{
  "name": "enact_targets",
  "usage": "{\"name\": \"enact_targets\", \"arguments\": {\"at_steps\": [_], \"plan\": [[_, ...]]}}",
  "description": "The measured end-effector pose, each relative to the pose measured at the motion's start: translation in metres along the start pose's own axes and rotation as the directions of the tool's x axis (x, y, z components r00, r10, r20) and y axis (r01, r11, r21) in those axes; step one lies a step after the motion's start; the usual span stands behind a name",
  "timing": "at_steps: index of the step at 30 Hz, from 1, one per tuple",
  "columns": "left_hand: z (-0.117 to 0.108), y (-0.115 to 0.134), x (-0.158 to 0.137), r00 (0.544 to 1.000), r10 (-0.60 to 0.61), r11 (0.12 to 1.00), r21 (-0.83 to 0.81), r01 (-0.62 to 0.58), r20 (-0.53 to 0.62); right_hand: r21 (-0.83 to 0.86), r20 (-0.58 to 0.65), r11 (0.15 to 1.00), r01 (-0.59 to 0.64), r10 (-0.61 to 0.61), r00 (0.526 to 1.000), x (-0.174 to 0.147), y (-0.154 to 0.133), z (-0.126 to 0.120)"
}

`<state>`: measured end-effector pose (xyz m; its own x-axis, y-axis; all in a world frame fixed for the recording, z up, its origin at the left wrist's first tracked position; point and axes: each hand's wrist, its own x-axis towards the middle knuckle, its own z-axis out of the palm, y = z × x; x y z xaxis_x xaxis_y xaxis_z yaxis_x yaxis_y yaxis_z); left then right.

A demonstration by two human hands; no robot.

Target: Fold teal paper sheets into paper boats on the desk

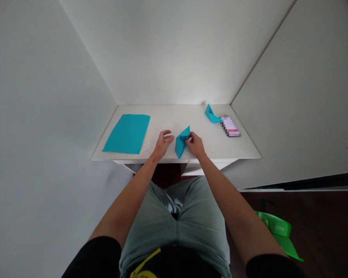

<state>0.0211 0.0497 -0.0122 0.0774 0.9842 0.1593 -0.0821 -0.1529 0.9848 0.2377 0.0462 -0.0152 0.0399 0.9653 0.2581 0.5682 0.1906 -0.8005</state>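
A folded blue paper boat point(180, 145) is held upright near the front edge of the desk by my right hand point(196, 144), its thumb and fingers pinching the right side. Just left of the boat hovers my left hand point(164, 143), fingers apart and nothing in it, not touching the paper. A second blue paper boat point(211, 114) rests at the back right of the desk. On the left lie flat blue paper sheets point(128, 134); whether it is one or a stack I cannot tell.
The white desk point(165, 112) is set between walls on the left, back and right. A phone point(231, 126) lies at its right, touching or close to the second boat. Below on the dark floor at the right is a green visor cap point(278, 227).
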Motion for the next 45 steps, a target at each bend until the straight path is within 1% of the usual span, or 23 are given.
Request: {"name": "enact_targets", "arguments": {"at_steps": [4, 7, 11, 14, 17, 20, 24, 28, 32, 35, 37, 41, 45], "plan": [[0.014, -0.001, 0.003, 0.996, -0.081, 0.992, 0.1, 0.078, 0.03, 0.044, 0.023, 0.999, 0.019, -0.02, 1.0, -0.002, -0.004, -0.002], [0.019, 0.001, 0.007, 0.985, -0.15, 0.983, 0.118, 0.14, 0.084, 0.062, 0.051, 0.998, 0.025, -0.028, 0.998, -0.004, -0.006, -0.003], [0.014, 0.007, 0.017, 0.969, -0.213, 0.976, 0.073, 0.205, 0.126, 0.087, 0.033, 0.996, 0.024, -0.027, 0.999, -0.004, -0.006, -0.002], [0.007, 0.009, 0.022, 0.947, -0.3, 0.954, 0.035, 0.298, 0.112, 0.122, 0.016, 0.992, 0.034, -0.036, 0.999, -0.003, -0.005, -0.001], [0.004, 0.012, 0.024, 0.933, -0.347, 0.938, 0.026, 0.346, 0.092, 0.164, 0.0, 0.985, 0.05, -0.051, 0.999, -0.003, -0.003, 0.0], [0.005, 0.016, 0.025, 0.917, -0.383, 0.924, 0.049, 0.38, 0.109, 0.188, -0.003, 0.98, 0.066, -0.067, 0.998, -0.003, 0.001, 0.002], [0.009, 0.02, 0.028, 0.889, -0.435, 0.9, 0.06, 0.431, 0.142, 0.166, -0.003, 0.983, 0.076, -0.077, 0.997, -0.002, 0.005, 0.003], [0.01, 0.02, 0.028, 0.893, -0.421, 0.907, 0.058, 0.417, 0.156, 0.104, -0.06, 0.99, 0.095, -0.089, 0.994, -0.001, 0.004, 0.003], [0.011, 0.019, 0.025, 0.902, -0.362, 0.932, 0.069, 0.356, 0.235, 0.066, -0.079, 0.995, 0.077, -0.072, 0.994, -0.001, 0.001, 0.003], [0.015, 0.019, 0.021, 0.916, -0.321, 0.947, 0.103, 0.305, 0.242, 0.065, -0.096, 0.996, 0.068, -0.061, 0.993, 0.0, 0.0, 0.004], [0.017, 0.019, 0.018, 0.928, -0.296, 0.954, 0.109, 0.278, 0.227, 0.065, -0.113, 0.997, 0.038, -0.031, 0.993, 0.001, 0.001, 0.004], [0.018, 0.018, 0.013, 0.94, -0.257, 0.966, 0.09, 0.243, 0.223, 0.099, -0.115, 0.993, -0.059, 0.07, 0.991, 0.003, 0.001, 0.006], [0.016, 0.019, 0.01, 0.947, -0.232, 0.972, 0.092, 0.217, 0.22, 0.12, -0.132, 0.989, -0.087, 0.102, 0.986, 0.003, 0.001, 0.007]]}}
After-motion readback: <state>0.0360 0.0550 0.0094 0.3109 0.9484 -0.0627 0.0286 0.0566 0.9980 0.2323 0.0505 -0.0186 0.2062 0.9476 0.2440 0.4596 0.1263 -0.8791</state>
